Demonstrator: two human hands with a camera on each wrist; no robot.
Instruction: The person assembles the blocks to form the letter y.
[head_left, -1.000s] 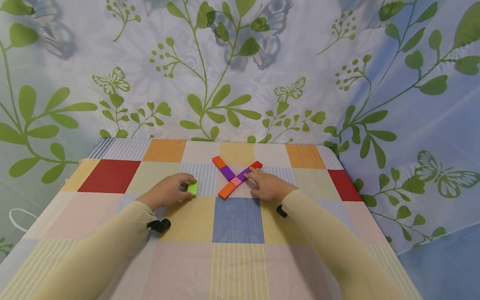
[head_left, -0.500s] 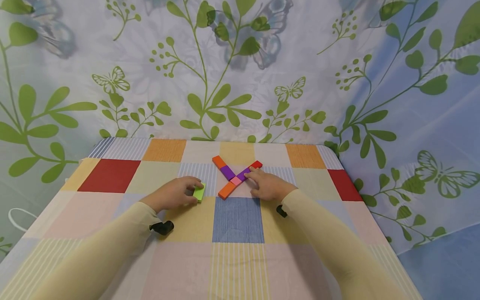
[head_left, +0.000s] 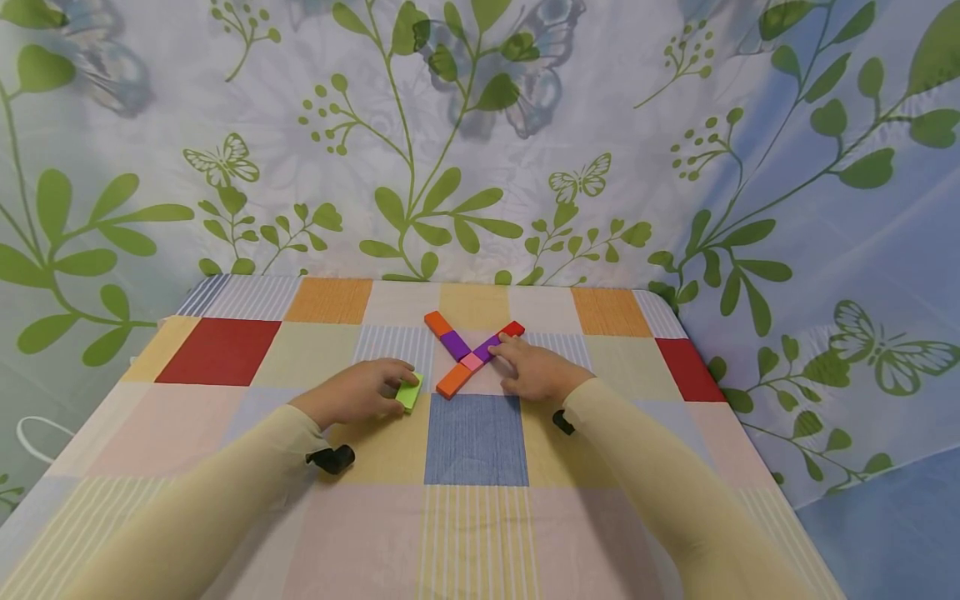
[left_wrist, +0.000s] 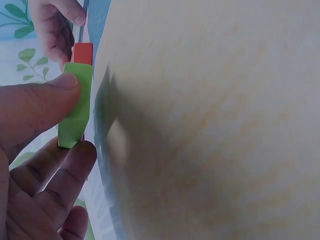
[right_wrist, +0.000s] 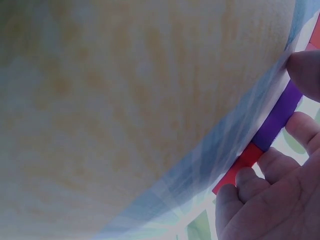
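My left hand (head_left: 366, 388) pinches a lime-green rectangular block (left_wrist: 77, 107) between thumb and fingertips, just left of an X-like layout of flat blocks. The layout's upper left arm is an orange block (head_left: 436, 323) and a purple block (head_left: 454, 346). At its crossing lies a small pink block (head_left: 472, 361), with another orange block (head_left: 453, 382) below it. Toward the upper right run a second purple block (right_wrist: 277, 117) and a red block (right_wrist: 239, 169). Fingertips of my right hand (head_left: 543, 371) rest along these last two, partly covering them in the head view.
A patchwork cloth (head_left: 477, 442) covers the table. Behind it hangs a white curtain (head_left: 285, 175) with green leaves and butterflies, continuing down the right side. Black straps (head_left: 332, 459) show at both wrists. A white loop of cable (head_left: 30, 437) is at the left.
My left hand has moved right and slightly nearer with the green block, which has turned more slanted and is now closer to the lower orange block. The right hand and layout stay still.
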